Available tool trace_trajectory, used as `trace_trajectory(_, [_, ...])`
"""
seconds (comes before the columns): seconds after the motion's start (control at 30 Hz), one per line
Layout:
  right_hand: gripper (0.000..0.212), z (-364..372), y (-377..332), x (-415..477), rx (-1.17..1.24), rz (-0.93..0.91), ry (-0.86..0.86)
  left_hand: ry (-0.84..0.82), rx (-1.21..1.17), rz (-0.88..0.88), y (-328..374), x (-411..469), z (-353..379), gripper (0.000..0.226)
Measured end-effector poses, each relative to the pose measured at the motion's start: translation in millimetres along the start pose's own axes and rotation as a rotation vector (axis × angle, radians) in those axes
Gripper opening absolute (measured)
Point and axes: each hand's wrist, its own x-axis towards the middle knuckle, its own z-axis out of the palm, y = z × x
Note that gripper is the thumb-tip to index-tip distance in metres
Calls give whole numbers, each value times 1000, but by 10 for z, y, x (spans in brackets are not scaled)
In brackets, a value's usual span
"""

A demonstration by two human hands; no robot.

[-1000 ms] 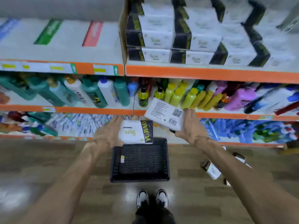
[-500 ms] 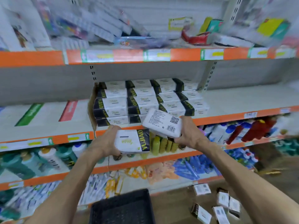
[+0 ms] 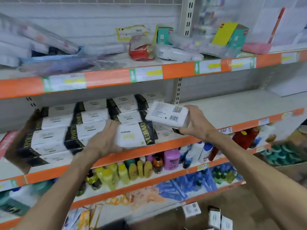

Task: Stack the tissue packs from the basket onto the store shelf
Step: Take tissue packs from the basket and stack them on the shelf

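Left hand (image 3: 103, 141) clutches a black-banded tissue pack (image 3: 135, 136) at the shelf (image 3: 232, 112) front edge. Right hand (image 3: 196, 122) has its fingers gripping a barcode-up pack (image 3: 167, 113).

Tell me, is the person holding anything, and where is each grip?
Yes. The left hand holds the black-banded pack by its left end; the right hand holds the barcode pack by its right end.

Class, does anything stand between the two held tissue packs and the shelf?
Nothing visible does. The black-and-white tissue pack in the left hand and the white barcode-side pack in the right hand face the shelf's stacked packs, with bare shelf alongside.
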Motion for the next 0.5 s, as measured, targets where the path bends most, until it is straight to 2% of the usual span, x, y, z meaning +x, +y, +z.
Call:
trace_trajectory(0.13, [87,-197,243,356,-126,-48,5,48,74,-101,248,352,67,92])
trace_trajectory(0.3, [85,-412,181,650,-167,-151,-39,46,101,-198,196,615,41,91])
trace_trajectory(0.4, [79,-356,37,800,-281,-213,9,40,89,-205,150,728,-6,90])
trace_trajectory(0.5, [80,-141,-95,946,-448,-313,-21,10,86,-196,103,860,-18,87])
